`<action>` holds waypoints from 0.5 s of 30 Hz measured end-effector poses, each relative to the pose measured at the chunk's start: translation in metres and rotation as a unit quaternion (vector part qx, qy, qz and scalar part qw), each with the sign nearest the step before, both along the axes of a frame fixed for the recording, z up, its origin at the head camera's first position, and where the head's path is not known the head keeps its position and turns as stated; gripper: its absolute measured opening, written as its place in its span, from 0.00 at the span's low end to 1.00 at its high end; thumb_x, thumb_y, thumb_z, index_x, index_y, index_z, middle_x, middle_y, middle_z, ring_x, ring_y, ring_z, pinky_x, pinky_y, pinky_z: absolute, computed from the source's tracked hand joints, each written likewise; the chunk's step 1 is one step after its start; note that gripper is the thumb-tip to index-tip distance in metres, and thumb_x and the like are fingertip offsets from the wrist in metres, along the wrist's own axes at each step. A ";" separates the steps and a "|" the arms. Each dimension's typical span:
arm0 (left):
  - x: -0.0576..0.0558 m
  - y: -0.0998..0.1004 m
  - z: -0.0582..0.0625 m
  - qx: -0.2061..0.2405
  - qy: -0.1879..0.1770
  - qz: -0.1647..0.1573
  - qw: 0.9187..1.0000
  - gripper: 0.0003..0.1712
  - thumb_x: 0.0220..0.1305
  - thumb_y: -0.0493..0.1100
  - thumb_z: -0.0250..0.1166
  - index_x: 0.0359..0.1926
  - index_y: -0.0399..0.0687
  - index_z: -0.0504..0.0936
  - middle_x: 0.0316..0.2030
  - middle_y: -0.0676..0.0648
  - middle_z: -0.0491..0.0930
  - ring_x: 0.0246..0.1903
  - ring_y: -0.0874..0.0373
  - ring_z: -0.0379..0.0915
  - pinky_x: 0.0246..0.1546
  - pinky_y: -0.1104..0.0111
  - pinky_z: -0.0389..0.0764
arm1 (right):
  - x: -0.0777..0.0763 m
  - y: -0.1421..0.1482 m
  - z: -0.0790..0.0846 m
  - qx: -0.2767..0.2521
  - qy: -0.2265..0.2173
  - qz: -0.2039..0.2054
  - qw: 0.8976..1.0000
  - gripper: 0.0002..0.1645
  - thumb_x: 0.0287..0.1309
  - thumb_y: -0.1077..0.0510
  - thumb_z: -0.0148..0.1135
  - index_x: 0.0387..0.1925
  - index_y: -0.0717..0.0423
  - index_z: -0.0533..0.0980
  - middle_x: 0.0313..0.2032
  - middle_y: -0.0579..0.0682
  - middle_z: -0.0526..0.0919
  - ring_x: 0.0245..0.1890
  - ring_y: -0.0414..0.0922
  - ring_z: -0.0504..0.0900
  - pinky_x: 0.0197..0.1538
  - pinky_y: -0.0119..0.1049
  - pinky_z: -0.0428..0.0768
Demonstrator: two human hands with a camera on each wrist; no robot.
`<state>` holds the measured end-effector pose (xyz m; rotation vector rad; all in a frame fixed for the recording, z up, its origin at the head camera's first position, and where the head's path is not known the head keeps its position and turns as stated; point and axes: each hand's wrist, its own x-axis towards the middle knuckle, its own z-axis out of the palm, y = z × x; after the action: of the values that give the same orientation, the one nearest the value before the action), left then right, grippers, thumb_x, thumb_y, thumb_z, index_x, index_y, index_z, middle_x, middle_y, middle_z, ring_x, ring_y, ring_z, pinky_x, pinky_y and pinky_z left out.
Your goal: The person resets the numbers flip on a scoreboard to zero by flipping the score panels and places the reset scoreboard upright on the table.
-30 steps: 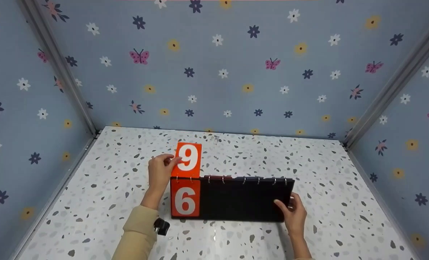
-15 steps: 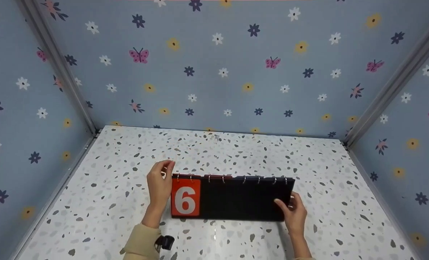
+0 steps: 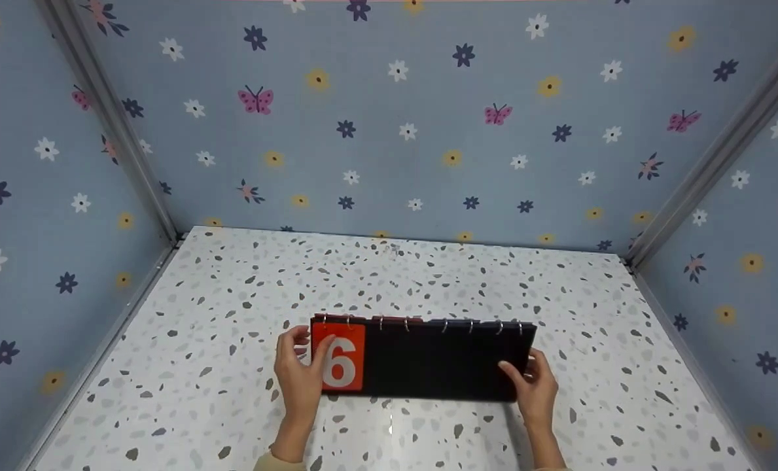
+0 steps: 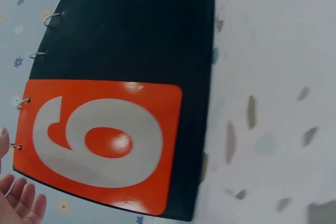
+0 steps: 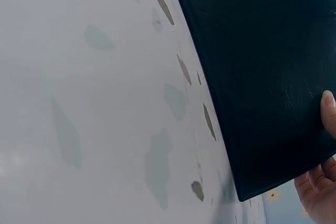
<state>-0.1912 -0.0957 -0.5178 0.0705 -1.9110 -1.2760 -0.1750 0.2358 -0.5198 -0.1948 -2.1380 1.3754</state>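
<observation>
A black flip scoreboard (image 3: 438, 363) stands on its long edge, metal rings along its top. An orange card (image 3: 344, 364) with a white 6 hangs at its left end. My left hand (image 3: 300, 379) is at that end, thumb overlapping the card in the head view and fingers beyond the left edge. In the left wrist view its loosely bent fingers (image 4: 23, 203) show apart from the board's edge. At the other end my right hand (image 3: 536, 387) grips the board, thumb on the black front, fingers (image 5: 317, 179) behind. Flipped cards behind the board are mostly hidden.
The speckled white tabletop (image 3: 245, 275) surrounds the scoreboard. Behind it rises a blue flowered panel (image 3: 389, 157), with similar panels to the left and right, joined by grey metal posts (image 3: 110, 111).
An orange 9 card raised above the rings by my left hand went over the back, out of sight. That hand then came down to the board's left edge. My right hand kept its grip.
</observation>
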 end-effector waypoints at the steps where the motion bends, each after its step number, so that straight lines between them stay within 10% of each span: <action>1: 0.001 0.001 -0.002 -0.001 -0.004 0.000 1.000 0.24 0.43 0.37 0.73 0.40 0.33 0.72 0.32 0.42 0.72 0.33 0.55 0.67 0.33 0.69 0.70 | 0.000 0.000 0.000 0.001 -0.001 0.000 1.000 0.20 0.41 0.68 0.69 0.39 0.67 0.73 0.28 0.62 0.79 0.27 0.44 0.77 0.31 0.24 0.73; 15: 0.006 0.004 -0.028 0.019 -0.029 0.006 0.999 0.25 0.36 0.36 0.76 0.35 0.34 0.72 0.30 0.44 0.72 0.31 0.55 0.68 0.30 0.70 0.71 | 0.000 -0.002 0.001 0.008 -0.008 -0.011 1.000 0.20 0.41 0.68 0.70 0.39 0.67 0.74 0.28 0.61 0.79 0.27 0.45 0.77 0.32 0.25 0.74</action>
<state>-0.1852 -0.0916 -0.5453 0.1403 -1.9316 -1.3151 -0.1750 0.2342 -0.5184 -0.2224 -2.1539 1.3478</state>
